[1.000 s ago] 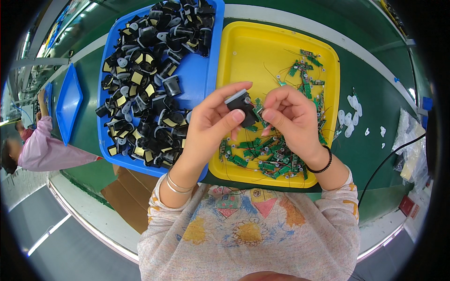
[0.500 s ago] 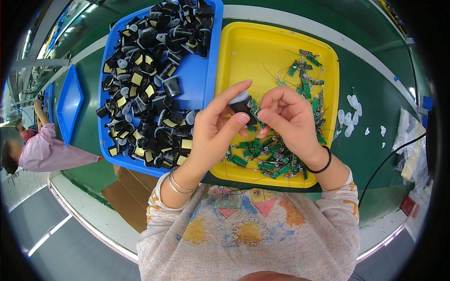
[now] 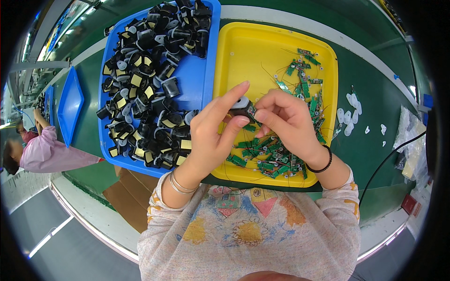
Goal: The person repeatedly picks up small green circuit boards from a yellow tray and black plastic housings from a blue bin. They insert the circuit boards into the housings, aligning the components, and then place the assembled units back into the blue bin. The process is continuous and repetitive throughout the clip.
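Over the yellow tray (image 3: 276,29), my left hand (image 3: 213,129) grips a black plastic housing with a grey cap (image 3: 241,110) between thumb and fingers. My right hand (image 3: 287,119) pinches at the housing's right side, where the edge of a small circuit board shows; its fingertips partly hide that spot. How far the board sits inside the housing I cannot tell. Under and beyond my right hand lie several loose green circuit boards with thin wires (image 3: 281,161). To the left, the blue tray (image 3: 191,83) carries a heap of similar black housings (image 3: 140,89), some with pale yellow pads.
White flat plastic pieces (image 3: 348,117) lie on the green table right of the yellow tray. Clear plastic bags (image 3: 408,145) and a black cable (image 3: 391,154) are at the far right. Another blue tray (image 3: 70,107) and a person in pink (image 3: 44,152) are at the left.
The housing has tilted between my hands, so its grey cap faces more toward me. The green board showing at its side is now mostly covered by my right fingertips.
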Demonstrator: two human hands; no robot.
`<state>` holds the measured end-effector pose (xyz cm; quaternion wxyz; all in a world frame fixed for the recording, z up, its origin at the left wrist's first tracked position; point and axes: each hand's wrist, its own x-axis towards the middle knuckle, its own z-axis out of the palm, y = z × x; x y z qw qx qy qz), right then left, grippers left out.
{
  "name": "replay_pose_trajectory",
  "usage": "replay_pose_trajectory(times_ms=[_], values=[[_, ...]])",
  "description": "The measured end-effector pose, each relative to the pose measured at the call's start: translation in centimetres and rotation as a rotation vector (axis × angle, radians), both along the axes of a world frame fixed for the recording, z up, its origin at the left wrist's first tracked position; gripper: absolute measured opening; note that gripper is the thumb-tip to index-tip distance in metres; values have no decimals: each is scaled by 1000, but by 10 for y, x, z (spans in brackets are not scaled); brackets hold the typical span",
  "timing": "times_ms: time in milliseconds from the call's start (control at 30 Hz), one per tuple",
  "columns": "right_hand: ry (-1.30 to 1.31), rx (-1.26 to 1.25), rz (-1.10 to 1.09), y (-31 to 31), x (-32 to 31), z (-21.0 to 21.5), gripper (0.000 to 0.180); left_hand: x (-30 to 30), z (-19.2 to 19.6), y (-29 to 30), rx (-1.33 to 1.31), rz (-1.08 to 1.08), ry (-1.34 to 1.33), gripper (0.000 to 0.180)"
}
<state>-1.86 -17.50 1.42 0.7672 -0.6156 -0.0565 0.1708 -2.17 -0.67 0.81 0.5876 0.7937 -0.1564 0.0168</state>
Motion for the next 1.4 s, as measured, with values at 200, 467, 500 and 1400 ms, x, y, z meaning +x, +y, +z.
replay_pose_trajectory(times_ms=[200,467,500,1400], values=[[10,29,-39,4,-3,-2,7,2,-4,2,-117,-75,78,45],[-720,-560,-135,5,-4,-3,11,7,-1,4,-392,-204,213,50],[-738,-571,-132,5,-4,-3,11,7,0,4,-377,-194,212,50],[-1089,-1585,-86,-63,234,-35,14,48,-29,63,1198,393,-122,36]])
